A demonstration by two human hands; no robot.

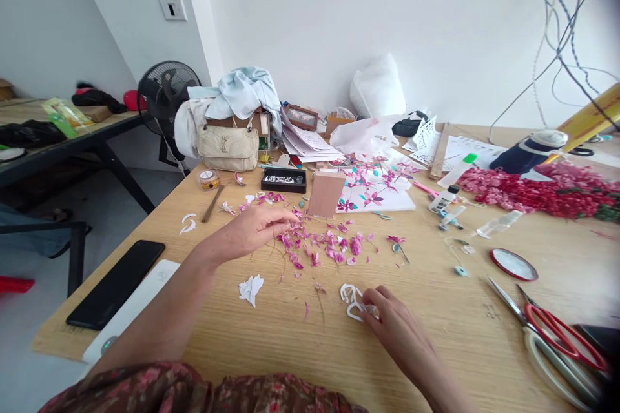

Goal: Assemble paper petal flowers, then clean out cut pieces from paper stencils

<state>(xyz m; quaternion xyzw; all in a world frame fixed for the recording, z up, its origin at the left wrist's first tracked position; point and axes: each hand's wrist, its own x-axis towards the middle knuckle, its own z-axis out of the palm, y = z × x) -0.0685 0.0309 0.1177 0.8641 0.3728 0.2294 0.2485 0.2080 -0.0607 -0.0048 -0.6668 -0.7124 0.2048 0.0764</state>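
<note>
My left hand (261, 227) reaches over a scatter of dried pink petals and flowers (334, 246). Its fingers are drawn together, with the tips among the petals; what they pinch, if anything, is too small to make out. At the right, my right hand (391, 315) has its thumb and fingers closed on the edge of a curly white paper cutout (351, 300) lying on the table. A small heap of white paper pieces (250, 289) lies between my arms. Behind the petals stands an upright wooden block (326, 193).
Scissors (557, 335) and a round red-rimmed lid (513, 264) lie at the right. Small bottles (443, 200) stand farther back. A black phone (116, 284) lies at the left edge, near a wooden stick (212, 204). A handbag (227, 145) and papers (310, 142) line the back.
</note>
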